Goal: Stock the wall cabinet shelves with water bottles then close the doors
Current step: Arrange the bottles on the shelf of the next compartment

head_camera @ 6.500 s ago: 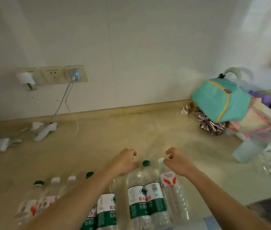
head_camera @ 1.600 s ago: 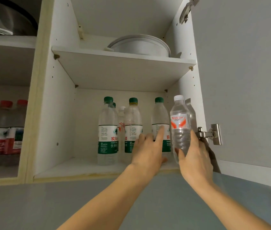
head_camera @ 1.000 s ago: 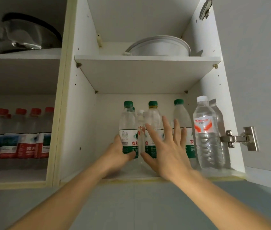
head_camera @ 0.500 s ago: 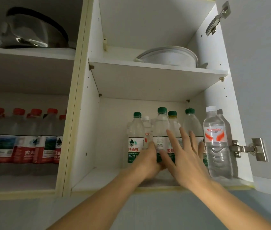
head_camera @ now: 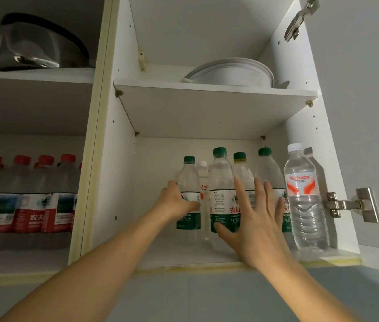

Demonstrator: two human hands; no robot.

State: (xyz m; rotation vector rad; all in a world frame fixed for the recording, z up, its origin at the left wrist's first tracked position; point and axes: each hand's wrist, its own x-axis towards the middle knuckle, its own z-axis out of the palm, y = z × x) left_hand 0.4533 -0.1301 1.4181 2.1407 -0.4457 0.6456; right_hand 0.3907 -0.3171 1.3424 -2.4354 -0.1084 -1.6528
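Note:
Several clear water bottles stand on the lower shelf of the open right cabinet bay. My left hand grips the leftmost green-capped bottle at its label. My right hand is spread with straight fingers against the middle green-capped bottles. A white-capped bottle with a red label stands alone at the shelf's right front corner. A small white-capped bottle is half hidden behind the front row.
A white bowl sits on the upper shelf. The left bay holds a row of red-capped bottles and a steel pot above. The grey door hangs open at right on metal hinges.
Since a second ago my left hand stays on the leftmost bottle and has slid it back and left. My right hand stays spread on the middle bottles. The view has tilted further upward.

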